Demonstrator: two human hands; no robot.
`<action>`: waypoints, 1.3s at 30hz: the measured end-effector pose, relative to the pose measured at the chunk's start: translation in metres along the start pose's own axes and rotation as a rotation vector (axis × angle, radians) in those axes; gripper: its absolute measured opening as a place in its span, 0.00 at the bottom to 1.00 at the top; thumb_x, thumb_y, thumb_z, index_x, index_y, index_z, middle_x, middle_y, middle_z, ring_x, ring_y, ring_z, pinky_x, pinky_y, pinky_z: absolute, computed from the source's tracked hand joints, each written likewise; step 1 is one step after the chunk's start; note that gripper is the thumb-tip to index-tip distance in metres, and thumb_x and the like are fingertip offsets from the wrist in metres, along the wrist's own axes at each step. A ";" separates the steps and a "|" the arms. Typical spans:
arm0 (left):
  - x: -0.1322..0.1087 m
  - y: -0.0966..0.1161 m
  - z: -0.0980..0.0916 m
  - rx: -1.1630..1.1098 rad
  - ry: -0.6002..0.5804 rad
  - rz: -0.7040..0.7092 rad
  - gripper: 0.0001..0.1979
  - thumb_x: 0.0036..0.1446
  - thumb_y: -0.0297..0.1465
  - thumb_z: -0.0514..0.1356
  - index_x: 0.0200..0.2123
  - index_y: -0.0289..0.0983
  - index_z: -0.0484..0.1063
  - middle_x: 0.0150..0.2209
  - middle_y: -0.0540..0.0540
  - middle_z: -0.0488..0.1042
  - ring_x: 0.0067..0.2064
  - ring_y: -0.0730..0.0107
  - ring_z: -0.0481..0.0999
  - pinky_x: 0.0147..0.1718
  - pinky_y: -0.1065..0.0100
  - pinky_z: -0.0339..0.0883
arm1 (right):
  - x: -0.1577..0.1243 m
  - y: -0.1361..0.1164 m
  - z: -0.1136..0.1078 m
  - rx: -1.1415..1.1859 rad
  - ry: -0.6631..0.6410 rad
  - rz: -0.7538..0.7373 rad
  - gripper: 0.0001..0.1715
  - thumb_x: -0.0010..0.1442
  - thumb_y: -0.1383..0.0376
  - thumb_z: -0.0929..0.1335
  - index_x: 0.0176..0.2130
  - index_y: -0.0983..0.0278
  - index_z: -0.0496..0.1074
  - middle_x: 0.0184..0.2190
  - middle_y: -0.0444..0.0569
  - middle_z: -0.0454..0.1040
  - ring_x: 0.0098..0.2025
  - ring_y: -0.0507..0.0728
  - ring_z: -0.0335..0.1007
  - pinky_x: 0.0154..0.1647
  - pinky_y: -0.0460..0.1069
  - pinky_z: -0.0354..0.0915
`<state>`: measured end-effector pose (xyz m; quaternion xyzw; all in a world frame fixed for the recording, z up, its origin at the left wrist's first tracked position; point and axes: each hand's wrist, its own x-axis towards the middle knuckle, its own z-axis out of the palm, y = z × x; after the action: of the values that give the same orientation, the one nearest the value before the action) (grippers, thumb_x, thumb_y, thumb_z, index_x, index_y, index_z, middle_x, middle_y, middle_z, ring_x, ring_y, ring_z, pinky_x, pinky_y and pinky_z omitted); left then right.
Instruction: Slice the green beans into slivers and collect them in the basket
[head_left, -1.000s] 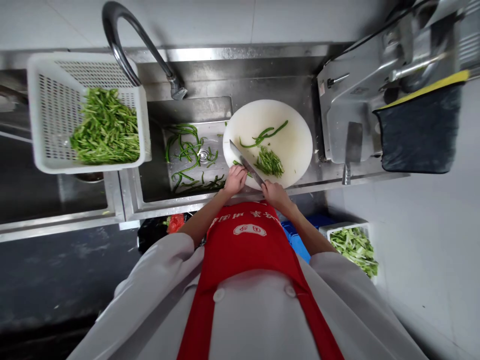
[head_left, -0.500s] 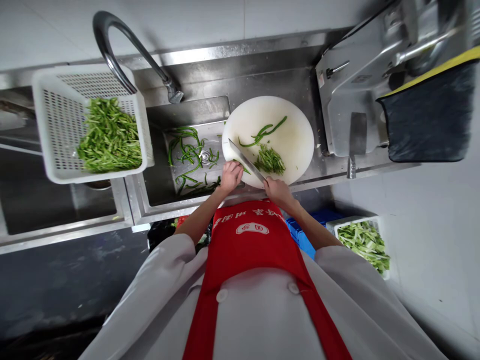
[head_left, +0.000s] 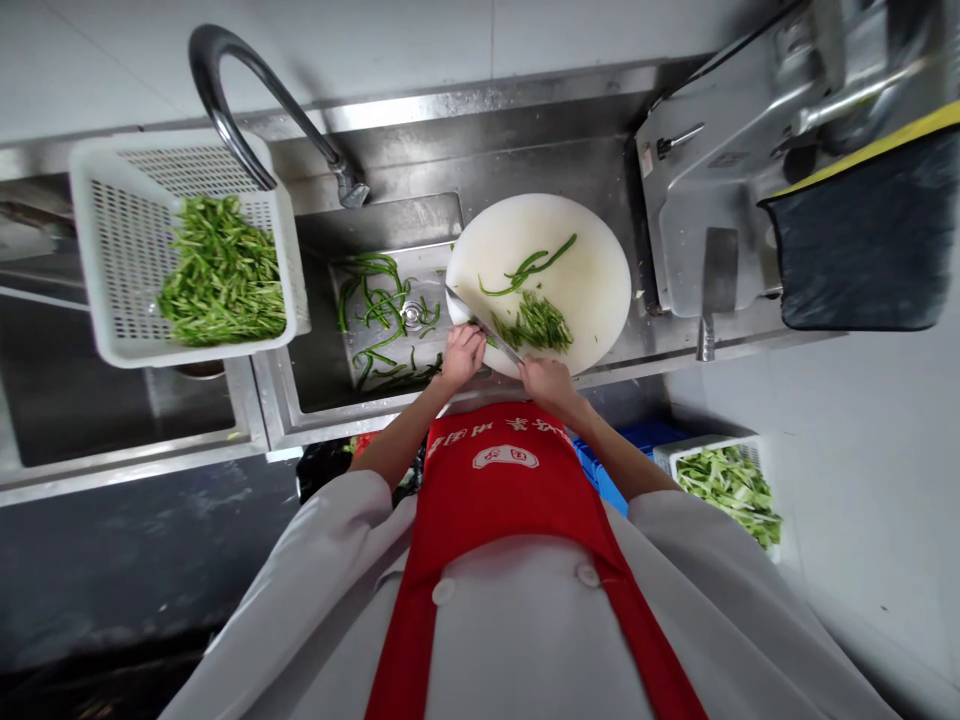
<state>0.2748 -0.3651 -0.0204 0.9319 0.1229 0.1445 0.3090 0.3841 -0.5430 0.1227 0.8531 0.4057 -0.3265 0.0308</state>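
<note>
My right hand (head_left: 547, 385) is closed round the handle of a knife (head_left: 480, 322), its blade slanting up and left across the board. My left hand (head_left: 463, 355), fingers curled, presses a long green chili pepper at the near left edge of the round white cutting board (head_left: 604, 245), beside the blade. Most of that pepper is hidden by the fingers and blade. Right of the blade lies a heap of thin-cut green pieces (head_left: 547, 325). Behind it rest a few whole, thin green chili peppers (head_left: 529, 268).
Long green peppers (head_left: 379, 305) lie in the sink basin (head_left: 319, 350). A white basket (head_left: 112, 250) of cut green strips (head_left: 225, 280) stands left, under the curved faucet (head_left: 262, 80). A cleaver (head_left: 720, 275) lies right, beside a metal machine (head_left: 690, 190). Another crate of cut greens (head_left: 731, 490) sits below right.
The knife and right hand have shifted slightly left, bringing the blade nearer my left fingers. Cut pieces now spread further left along the blade. My left hand stays almost in place.
</note>
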 end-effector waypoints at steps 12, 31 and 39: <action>0.000 -0.001 0.001 0.033 0.019 0.004 0.17 0.70 0.36 0.48 0.44 0.39 0.76 0.47 0.37 0.74 0.51 0.53 0.69 0.50 0.51 0.63 | 0.006 0.018 -0.004 0.010 0.028 0.011 0.27 0.75 0.57 0.53 0.54 0.69 0.72 0.45 0.64 0.78 0.49 0.65 0.75 0.50 0.53 0.64; 0.005 -0.013 -0.008 0.006 0.070 -0.022 0.15 0.70 0.36 0.50 0.44 0.38 0.75 0.46 0.38 0.74 0.52 0.54 0.68 0.53 0.50 0.63 | 0.010 0.032 -0.002 0.061 0.068 0.093 0.24 0.75 0.58 0.55 0.52 0.70 0.71 0.44 0.64 0.78 0.49 0.64 0.75 0.48 0.50 0.63; 0.005 -0.016 -0.011 -0.003 0.047 0.019 0.15 0.72 0.34 0.47 0.44 0.37 0.73 0.47 0.38 0.72 0.51 0.57 0.68 0.53 0.53 0.64 | 0.003 -0.015 0.023 0.092 -0.020 0.082 0.25 0.75 0.59 0.53 0.54 0.68 0.70 0.44 0.63 0.79 0.46 0.64 0.77 0.45 0.51 0.66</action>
<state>0.2734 -0.3458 -0.0208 0.9290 0.1212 0.1694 0.3060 0.3625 -0.5380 0.1056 0.8662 0.3549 -0.3516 0.0089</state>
